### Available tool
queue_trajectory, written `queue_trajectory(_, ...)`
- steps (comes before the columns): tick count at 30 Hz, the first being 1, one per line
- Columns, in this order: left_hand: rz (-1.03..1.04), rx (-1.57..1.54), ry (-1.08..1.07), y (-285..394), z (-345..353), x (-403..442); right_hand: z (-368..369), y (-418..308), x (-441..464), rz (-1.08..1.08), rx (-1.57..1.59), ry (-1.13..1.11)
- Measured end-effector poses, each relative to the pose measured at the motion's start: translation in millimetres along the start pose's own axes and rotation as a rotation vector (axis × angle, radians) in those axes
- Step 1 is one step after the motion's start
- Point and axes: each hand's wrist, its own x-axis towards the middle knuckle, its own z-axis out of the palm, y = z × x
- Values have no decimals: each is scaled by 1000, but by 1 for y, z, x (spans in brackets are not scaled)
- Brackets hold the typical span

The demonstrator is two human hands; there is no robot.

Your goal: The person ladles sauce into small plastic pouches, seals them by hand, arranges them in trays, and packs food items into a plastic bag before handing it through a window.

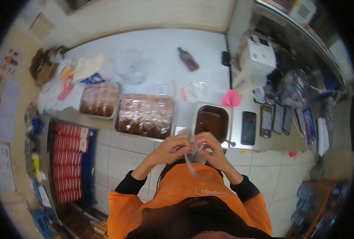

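Observation:
At the table's front edge, my left hand (170,149) and my right hand (213,150) are close together in front of my orange apron. Between their pinched fingers is a thin, see-through plastic bag (190,162), whose lower end hangs down, blurred. Just beyond my right hand stands a metal pan (229,119) of dark brown sauce (212,120), with a handle sticking out at its front right corner. To the left of my hands lies a large tray (146,115) of brown food under shiny plastic wrap. A smaller wrapped tray (100,99) sits farther left.
Several phones (248,128) line the table's right side, near a pink cup (231,98) and a white machine (258,55). A dark bottle (188,59) lies farther back. Tissues (92,68) stand back left. Red packs (68,163) fill a shelf below left.

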Motion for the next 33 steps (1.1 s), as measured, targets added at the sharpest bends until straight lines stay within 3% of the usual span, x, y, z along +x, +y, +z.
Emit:
queue_trajectory(1, 12, -14, -40, -6, 2, 4, -10, -6, 1, -40, -87, -246)
queue_trajectory(2, 21, -127, -125, -14, 5, 6, -16, -8, 0, -28, -101, -210)
queue_trajectory(4, 26, -248, -239, -22, 13, 16, -17, -10, -4, -77, -304, -775)
queue_trajectory(5, 118, -113, -278, -23, 18, 21, -18, -7, -8, -146, -525, -803)
queue_trajectory(6, 213, 19, -311, -24, 22, 26, -17, 2, -16, -130, -532, -783)
queue_trajectory(8, 156, 111, -310, -19, 33, 22, -15, 19, -32, -55, -914, -723)
queue_trajectory(10, -225, -43, -558, -26, 47, 10, -17, 12, -41, -126, -812, -631)
queue_trajectory(11, -371, 54, -623, -27, 48, 13, -19, 9, -44, -222, -704, -559)
queue_trajectory(12, -364, 52, -641, -35, 43, 12, -25, 11, -53, -210, -711, -546)
queue_trajectory(14, -447, 32, -518, -61, 25, -1, -32, 32, -87, -46, -434, 22)
queue_trajectory(15, -446, 28, -526, -71, 15, -7, -25, 73, -113, 148, -172, 444)
queue_trajectory(16, -406, -51, -378, -76, 6, -12, -29, 74, -111, 153, -174, 450)
queue_trajectory(17, -367, -126, -230, -80, 2, -15, -35, 75, -105, 319, 99, 666)
queue_trajectory(18, -372, -127, -236, -83, 2, -17, -39, 76, -99, 483, 381, 874)
queue_trajectory(20, -418, -340, -183, -76, 4, -14, -49, 81, -85, 490, 398, 777)
queue_trajectory(25, -392, -475, -196, -59, 21, -4, -65, 77, -46, 467, 423, 534)
queue_trajectory(27, -380, -521, -157, -57, 22, -6, -72, 70, -37, 266, -70, 340)
queue_trajectory(28, -357, -550, -66, -60, 22, -10, -76, 66, -35, 267, -69, 338)
queue_trajectory(30, -335, -577, 27, -68, 20, -16, -87, 61, -36, 49, -403, 281)
queue_trajectory(33, -196, -529, 201, -76, 20, -21, -99, 64, -34, 3, -470, 334)
